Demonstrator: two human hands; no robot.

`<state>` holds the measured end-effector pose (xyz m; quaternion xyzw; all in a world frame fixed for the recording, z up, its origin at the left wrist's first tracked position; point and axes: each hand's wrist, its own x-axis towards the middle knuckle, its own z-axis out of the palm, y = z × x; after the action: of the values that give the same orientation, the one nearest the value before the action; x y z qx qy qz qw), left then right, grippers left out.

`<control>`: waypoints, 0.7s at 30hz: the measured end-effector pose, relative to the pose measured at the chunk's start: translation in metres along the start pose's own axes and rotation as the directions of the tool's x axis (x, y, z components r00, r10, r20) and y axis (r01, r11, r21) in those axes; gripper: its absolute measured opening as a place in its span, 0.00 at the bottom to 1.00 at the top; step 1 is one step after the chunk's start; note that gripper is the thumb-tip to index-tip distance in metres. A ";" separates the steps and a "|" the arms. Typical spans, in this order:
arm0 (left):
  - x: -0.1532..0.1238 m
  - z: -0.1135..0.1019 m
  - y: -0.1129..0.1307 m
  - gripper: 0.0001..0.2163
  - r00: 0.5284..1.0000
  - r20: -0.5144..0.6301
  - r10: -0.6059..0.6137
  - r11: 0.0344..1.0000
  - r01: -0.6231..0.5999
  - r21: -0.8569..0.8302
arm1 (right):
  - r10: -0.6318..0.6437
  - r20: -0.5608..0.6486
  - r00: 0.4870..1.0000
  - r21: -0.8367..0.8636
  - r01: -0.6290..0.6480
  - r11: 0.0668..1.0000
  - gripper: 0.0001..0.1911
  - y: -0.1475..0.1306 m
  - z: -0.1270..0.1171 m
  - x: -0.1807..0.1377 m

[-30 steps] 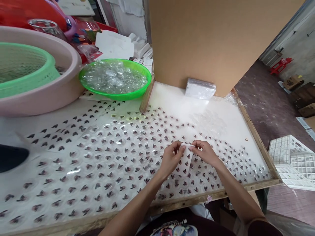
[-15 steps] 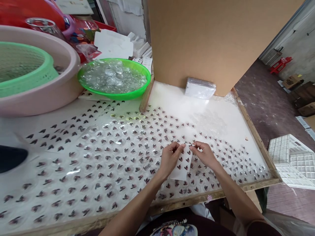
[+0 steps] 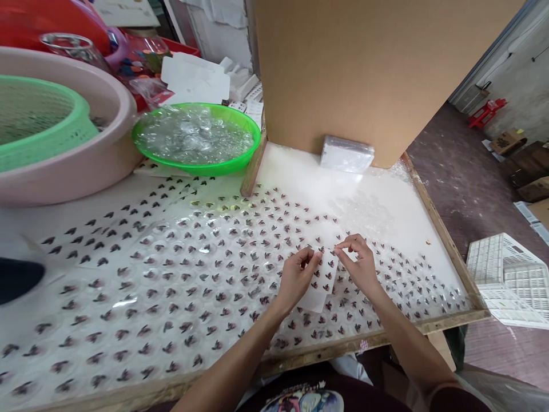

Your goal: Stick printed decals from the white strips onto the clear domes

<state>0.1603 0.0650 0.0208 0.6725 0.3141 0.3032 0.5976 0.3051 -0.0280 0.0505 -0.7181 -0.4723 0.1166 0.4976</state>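
My left hand [image 3: 300,274] pinches the upper left edge of a white sticker sheet [image 3: 315,300] printed with small dark figures. Close to the sheet's upper right edge, my right hand [image 3: 358,264] is closed, thumb against forefinger, with a small dark sticker [image 3: 330,251] at its fingertips. Whether that sticker is fully off the sheet is too small to tell. Beneath both hands, many clear round plastic pieces [image 3: 221,296], each bearing a similar dark figure, cover the white tabletop [image 3: 295,166].
A green bowl [image 3: 240,163] of clear plastic pieces and a pink basin [image 3: 107,183] holding a green basket [image 3: 81,114] stand at left. A large cardboard box [image 3: 364,74] rises behind a plastic-wrapped stack [image 3: 346,154]. Wooden strips [image 3: 441,234] edge the table; a white crate [image 3: 506,274] sits right.
My right hand has lifted slightly and turned, its fingers more raised. The sheet's top edge, bent between both hands before, now lies flatter. My left hand keeps its hold.
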 end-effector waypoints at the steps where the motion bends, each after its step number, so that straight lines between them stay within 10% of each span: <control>1: 0.000 0.000 0.000 0.18 1.000 -0.004 0.000 1.000 0.000 0.004 | 0.006 -0.026 1.000 0.014 -0.006 1.000 0.10 0.000 0.001 0.002; 21: -0.001 0.002 -0.006 0.18 0.998 0.059 0.014 0.998 -0.017 0.056 | 0.186 0.254 0.949 0.270 -0.255 0.929 0.28 0.004 0.008 0.011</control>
<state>0.1609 0.0634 0.0148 0.7002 0.2998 0.2792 0.5847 0.3080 -0.0150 0.0463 -0.6654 -0.4179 0.3225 0.5279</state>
